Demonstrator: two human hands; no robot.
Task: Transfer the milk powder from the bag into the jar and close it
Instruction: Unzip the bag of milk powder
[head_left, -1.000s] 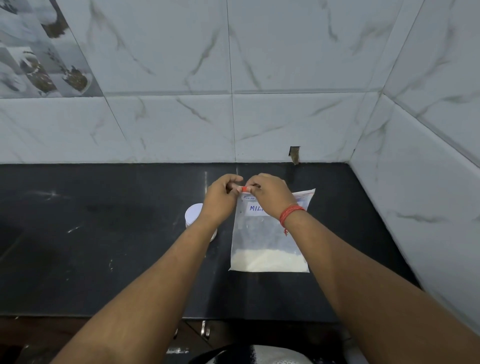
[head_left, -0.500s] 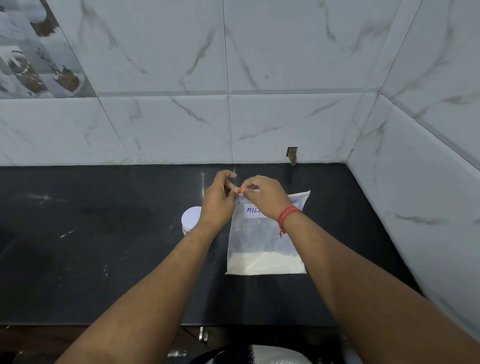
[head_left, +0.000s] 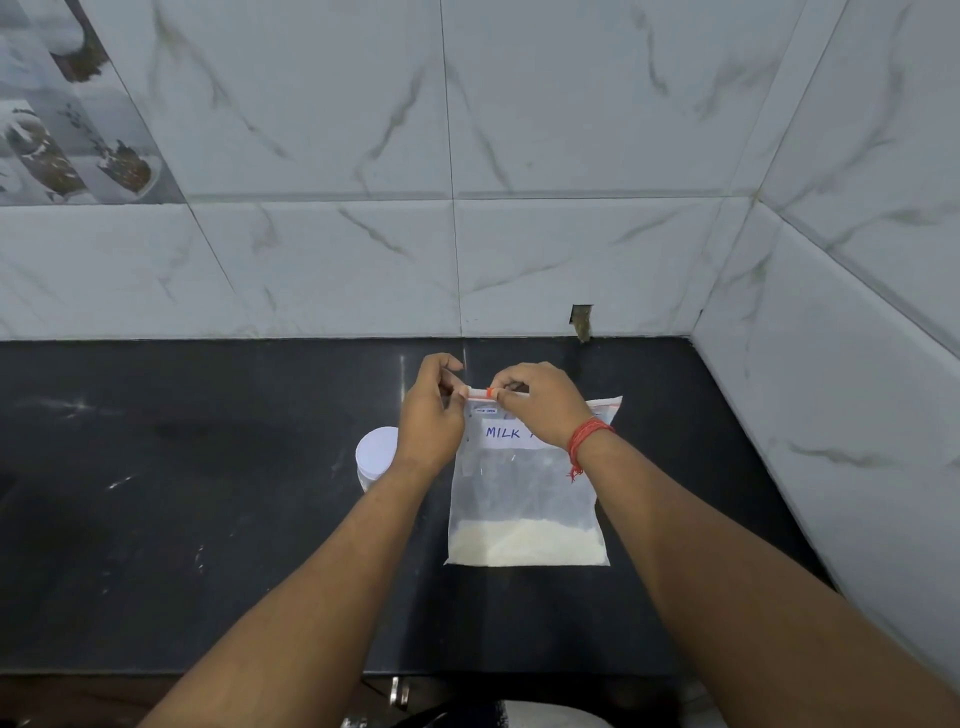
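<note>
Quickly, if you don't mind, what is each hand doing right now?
Left hand: closed, pinching the top edge of the bag.
Right hand: closed, pinching the same edge at the orange slider.

There was one clear zip bag (head_left: 524, 493) lying flat on the one black table (head_left: 182, 519), with a single layer of pale milk powder (head_left: 527, 545) along its bottom edge and one small orange slider (head_left: 489, 393) on its seal. One jar (head_left: 376, 460) with one white lid stood just beside the bag, and two hands were counted, the left hand (head_left: 428, 415) and the right hand (head_left: 540, 402), with one red thread band (head_left: 587, 439) on the right wrist
</note>
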